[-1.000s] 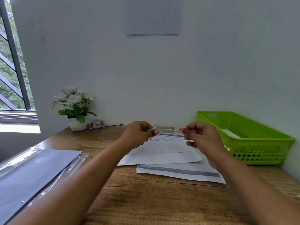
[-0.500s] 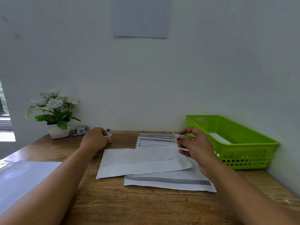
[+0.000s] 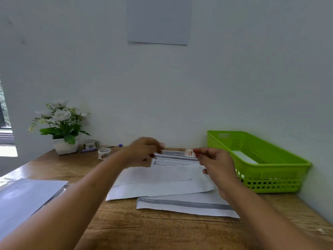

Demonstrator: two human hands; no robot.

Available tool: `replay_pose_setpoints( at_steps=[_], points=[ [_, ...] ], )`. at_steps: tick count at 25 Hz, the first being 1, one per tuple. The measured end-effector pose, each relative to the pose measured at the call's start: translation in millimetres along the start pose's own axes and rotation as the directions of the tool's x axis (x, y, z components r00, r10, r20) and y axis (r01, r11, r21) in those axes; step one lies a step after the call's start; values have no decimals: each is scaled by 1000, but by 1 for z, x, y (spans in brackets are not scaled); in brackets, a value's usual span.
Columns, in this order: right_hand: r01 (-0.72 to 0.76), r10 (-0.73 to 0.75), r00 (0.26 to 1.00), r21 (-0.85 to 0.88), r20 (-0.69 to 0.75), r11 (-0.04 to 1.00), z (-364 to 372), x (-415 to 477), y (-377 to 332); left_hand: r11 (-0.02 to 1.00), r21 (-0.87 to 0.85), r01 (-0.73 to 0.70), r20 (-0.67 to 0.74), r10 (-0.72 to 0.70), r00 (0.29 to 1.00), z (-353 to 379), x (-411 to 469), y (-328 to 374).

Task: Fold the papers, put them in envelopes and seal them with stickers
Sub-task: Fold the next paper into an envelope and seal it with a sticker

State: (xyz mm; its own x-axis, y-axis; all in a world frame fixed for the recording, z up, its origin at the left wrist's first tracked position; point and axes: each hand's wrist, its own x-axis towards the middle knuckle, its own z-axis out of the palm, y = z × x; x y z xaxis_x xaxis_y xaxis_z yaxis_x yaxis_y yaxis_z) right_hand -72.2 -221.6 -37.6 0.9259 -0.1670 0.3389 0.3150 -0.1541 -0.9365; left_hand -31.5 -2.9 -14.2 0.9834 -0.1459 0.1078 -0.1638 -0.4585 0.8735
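Wooden table with flower pot, tape rolls, pen, envelope, printed sheet, green basket, plastic sleeve.

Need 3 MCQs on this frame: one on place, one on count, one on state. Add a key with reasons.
1. Where does the green basket stand?
A far left B centre front C far right
2. How many tape rolls are out?
A one B two C three
3. The right hand is:
A pinching a sticker B lying flat, open C an empty fist

Key: 1 C, it stands at the table's right end. 2 B, two rolls lie by the pen. 3 A, its fingers grip the sticker's edge.
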Motion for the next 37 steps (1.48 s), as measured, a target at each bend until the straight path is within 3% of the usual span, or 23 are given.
replay_pose_setpoints(
  at_steps=[1,3,6,9,13,16,19,24,27,30,37],
  points=[
    [18,-18,999,-1,-38,1000,0,1,0,1000,3,17,152,-17,988,16,-4,15],
    [45,-45,995,4,-92,999,-1,2,-1,998,59,-10,248,-5,969,41,-8,35],
    [57,-55,994,18,-98,998,-1,3,-4,996,-61,-69,171,78,982,51,-5,47],
    [33,-31,999,30,-42,999,-2,4,-8,995,-57,-79,118,85,989,46,-2,52],
    [210,-201,978,-233,61,950,-15,11,-14,985,155,-79,137,57,989,43,0,57],
    [256,-212,952,-193,222,947,-23,13,-14,929,329,-166,189,108,976,51,-2,55],
    [216,-143,945,-231,294,949,-23,15,-3,869,435,-235,195,164,967,61,-3,52],
    [86,-43,956,-136,291,987,-23,18,13,852,443,-278,164,228,960,73,1,38],
    [56,-16,973,-167,231,984,-21,23,21,822,465,-329,128,305,944,82,4,21],
    [19,15,989,-230,144,973,-15,36,28,815,498,-296,152,254,955,92,4,2],
    [-49,102,976,-263,192,963,-12,50,50,900,374,-223,125,189,974,93,16,-12]
  ],
)
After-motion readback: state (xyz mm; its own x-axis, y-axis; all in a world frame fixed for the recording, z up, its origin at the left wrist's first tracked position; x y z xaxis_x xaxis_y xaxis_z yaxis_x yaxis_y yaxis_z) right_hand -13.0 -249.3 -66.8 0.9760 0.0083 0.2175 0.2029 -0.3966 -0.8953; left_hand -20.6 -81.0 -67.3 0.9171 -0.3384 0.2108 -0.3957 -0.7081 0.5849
